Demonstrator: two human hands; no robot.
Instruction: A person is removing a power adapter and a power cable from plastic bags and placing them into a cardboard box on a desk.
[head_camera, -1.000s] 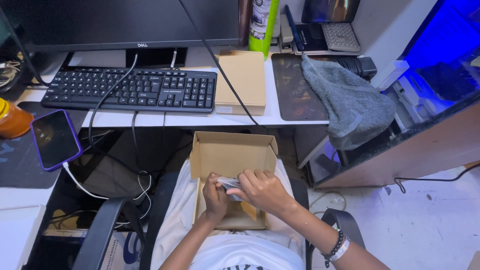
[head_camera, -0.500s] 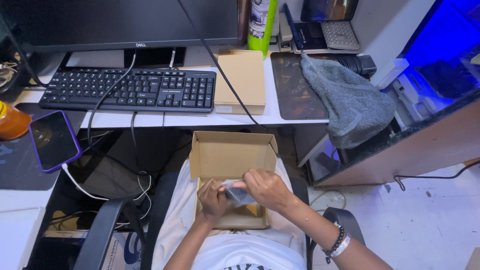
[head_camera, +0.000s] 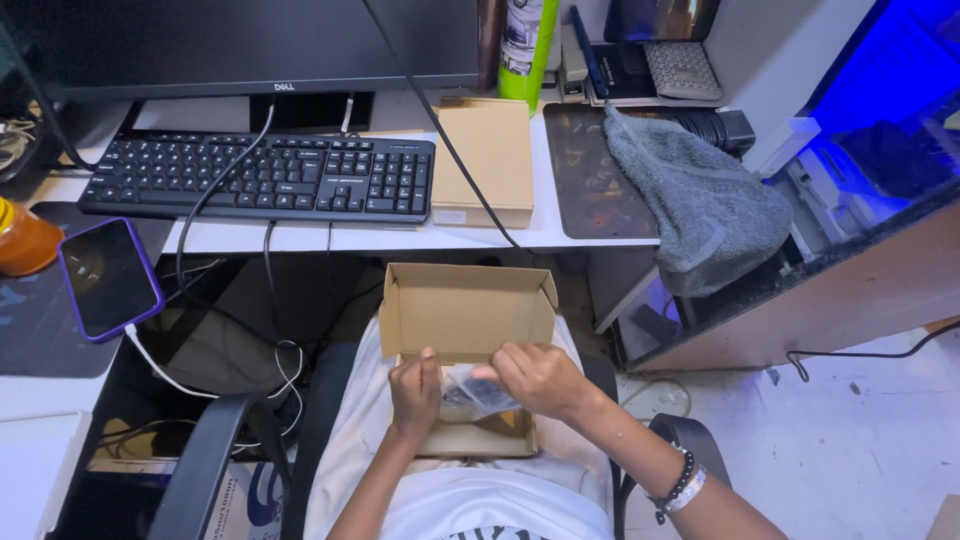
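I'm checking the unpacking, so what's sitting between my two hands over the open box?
In the head view, a clear plastic bag with a dark item inside lies between left hand and right hand.

The open cardboard box (head_camera: 467, 330) sits on the lap with its raised lid toward the desk (head_camera: 400, 238), walling off that side. Both hands and a plastic bag (head_camera: 478, 392) crowd its inside. Chair armrests (head_camera: 205, 470) hem both sides; bare floor (head_camera: 850, 430) lies right.
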